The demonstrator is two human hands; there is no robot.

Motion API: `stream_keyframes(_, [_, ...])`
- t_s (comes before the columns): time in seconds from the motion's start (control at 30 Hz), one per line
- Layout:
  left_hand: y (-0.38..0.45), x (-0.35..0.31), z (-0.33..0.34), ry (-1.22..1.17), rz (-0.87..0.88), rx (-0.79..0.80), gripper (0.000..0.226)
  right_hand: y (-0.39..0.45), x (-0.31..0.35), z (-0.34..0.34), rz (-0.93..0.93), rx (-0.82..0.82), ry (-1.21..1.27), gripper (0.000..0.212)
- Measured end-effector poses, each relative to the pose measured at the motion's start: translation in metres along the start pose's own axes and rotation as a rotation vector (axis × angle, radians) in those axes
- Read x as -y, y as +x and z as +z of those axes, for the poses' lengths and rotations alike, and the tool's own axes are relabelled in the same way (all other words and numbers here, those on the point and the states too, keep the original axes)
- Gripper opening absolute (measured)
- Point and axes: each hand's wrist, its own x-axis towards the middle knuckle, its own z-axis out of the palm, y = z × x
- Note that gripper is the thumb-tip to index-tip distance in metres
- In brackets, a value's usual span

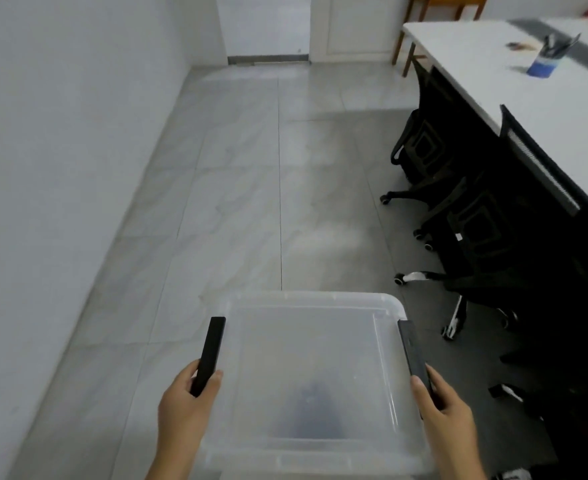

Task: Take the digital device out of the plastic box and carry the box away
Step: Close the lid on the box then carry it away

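Two hands hold a see-through plastic box (311, 368) up over the gray floor (237, 188). The left hand (181, 407) is wrapped around the black handle (210, 355) on its side, and the right hand (441, 407) is wrapped around the other black handle (414, 355). A dark blur shows through the box — too fuzzy to tell what. A white counter (486, 74) stands far right, with black chairs (458, 188) beside it.

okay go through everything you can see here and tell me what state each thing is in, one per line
Plastic box: lidded, held above the floor; a dark shape shows faintly through the lid.
Left hand: closed on the left black handle.
Right hand: closed on the right black handle.
Office chairs: pushed under the table.
White table: holds a blue cup with items in it.
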Motion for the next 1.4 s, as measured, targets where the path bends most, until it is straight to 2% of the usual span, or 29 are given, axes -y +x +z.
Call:
stream_keyframes(0.2, [0.119,-0.107,0.068,-0.034,-0.018,-0.037,0.03,0.15,0.118,0.049,-0.063,0.041,-0.046,0.037])
stream_keyframes(0.4, [0.259,-0.183,0.14,-0.095,-0.043,-0.035,0.023,0.293,0.183,0.122,-0.017,0.013,-0.073,0.034])
stream_keyframes(0.53, [0.374,-0.261,0.184,-0.123,0.034,0.006,0.015,0.395,0.256,0.183,-0.008,-0.035,-0.074,0.038])
stream_keyframes(0.73, [0.526,-0.391,0.239,-0.094,0.121,0.039,0.018,0.533,0.373,0.253,-0.032,-0.053,-0.025,0.039])
stream_keyframes(1.0, [0.703,-0.486,0.352,-0.069,-0.037,0.025,0.029,0.733,0.464,0.333,0.036,0.006,-0.039,0.037])
stream_keyframes(1.27, [0.871,-0.632,0.441,-0.073,0.016,-0.048,0.028,0.937,0.612,0.401,-0.061,0.069,-0.06,0.038])
stream_keyframes(1.4, [0.957,-0.68,0.49,-0.069,-0.017,-0.04,0.031,1.018,0.655,0.44,-0.038,0.057,-0.038,0.036])
